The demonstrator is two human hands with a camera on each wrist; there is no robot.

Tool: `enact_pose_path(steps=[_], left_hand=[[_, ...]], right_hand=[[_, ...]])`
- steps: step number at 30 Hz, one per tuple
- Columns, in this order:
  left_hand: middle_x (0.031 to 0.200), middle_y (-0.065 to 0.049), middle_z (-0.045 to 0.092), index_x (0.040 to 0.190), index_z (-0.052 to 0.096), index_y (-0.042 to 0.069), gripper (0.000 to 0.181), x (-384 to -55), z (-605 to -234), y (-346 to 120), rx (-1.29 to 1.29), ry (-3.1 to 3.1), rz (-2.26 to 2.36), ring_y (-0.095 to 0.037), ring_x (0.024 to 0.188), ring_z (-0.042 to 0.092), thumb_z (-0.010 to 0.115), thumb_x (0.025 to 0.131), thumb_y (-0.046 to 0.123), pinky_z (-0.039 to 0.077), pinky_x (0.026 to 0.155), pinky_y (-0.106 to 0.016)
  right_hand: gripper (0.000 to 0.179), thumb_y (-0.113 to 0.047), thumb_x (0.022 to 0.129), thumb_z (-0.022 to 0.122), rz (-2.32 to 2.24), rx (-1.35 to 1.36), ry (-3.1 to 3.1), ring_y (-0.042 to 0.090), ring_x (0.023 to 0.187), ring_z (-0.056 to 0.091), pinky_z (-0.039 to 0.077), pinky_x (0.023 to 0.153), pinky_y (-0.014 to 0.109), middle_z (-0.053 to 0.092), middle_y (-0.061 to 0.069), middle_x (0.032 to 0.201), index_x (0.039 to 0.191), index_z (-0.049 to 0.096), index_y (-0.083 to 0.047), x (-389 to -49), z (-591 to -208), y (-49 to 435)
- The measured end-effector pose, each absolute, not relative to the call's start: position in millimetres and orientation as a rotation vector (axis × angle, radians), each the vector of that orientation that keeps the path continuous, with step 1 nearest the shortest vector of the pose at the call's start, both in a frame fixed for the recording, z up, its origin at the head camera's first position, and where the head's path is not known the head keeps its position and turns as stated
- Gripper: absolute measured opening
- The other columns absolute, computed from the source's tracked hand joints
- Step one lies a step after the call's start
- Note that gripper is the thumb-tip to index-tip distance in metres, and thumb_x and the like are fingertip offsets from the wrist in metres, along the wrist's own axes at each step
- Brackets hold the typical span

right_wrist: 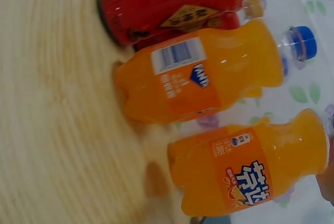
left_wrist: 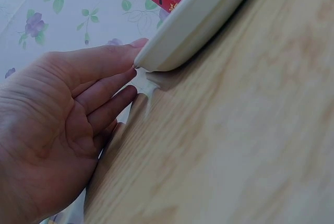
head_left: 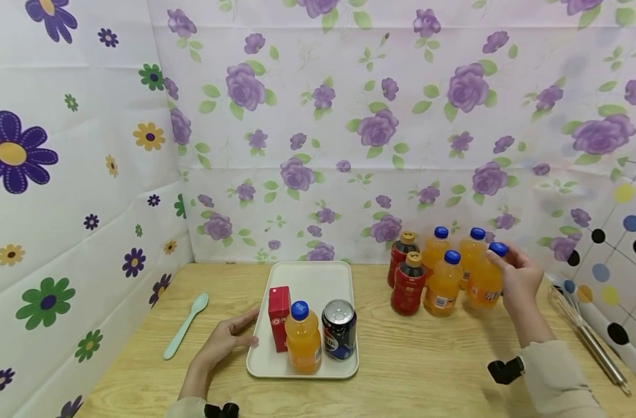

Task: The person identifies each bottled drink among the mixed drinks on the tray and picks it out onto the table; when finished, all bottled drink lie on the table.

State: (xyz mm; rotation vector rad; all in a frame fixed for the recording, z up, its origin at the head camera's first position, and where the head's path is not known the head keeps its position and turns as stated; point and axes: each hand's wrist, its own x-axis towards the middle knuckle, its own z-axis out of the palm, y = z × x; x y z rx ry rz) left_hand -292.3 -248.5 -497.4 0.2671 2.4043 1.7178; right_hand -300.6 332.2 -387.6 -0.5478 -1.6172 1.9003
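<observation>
My left hand (head_left: 225,342) holds the left rim of a white tray (head_left: 310,276), its thumb on the rim and fingertips at the outer edge; the left wrist view shows this tray edge (left_wrist: 180,36) close up. On the tray stand a red carton (head_left: 279,316), an orange soda bottle (head_left: 303,342) and a dark soda can (head_left: 340,334). At the right, my right hand (head_left: 521,281) grips another orange soda bottle (head_left: 485,284) near its blue cap. In the right wrist view that bottle (right_wrist: 245,172) seems slightly off the table, its shadow apart from its base.
Beside the gripped bottle stand several more orange soda bottles (head_left: 443,293) and two dark drink bottles with red labels (head_left: 408,290). A pale green spoon (head_left: 186,326) lies at the left. A metal whisk (head_left: 592,342) lies at the right edge. Flowered sheets hang behind the table.
</observation>
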Motion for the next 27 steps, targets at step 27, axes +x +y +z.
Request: enact_pose_path(steps=[27], left_hand=[[0.152, -0.016, 0.042, 0.143, 0.047, 0.001, 0.07, -292.9, -496.6, -248.1, 0.255, 2.407, 1.724, -0.036, 0.147, 0.029, 0.077, 0.08, 0.01, 0.022, 0.122, -0.054]], right_hand=[[0.043, -0.023, 0.081, 0.08, 1.916, -0.555, -1.708, -0.003, 0.082, 0.052, 0.046, 0.055, 0.006, 0.061, -0.021, 0.087, 0.122, 0.066, -0.021, -299.9, -406.1, 342.3]])
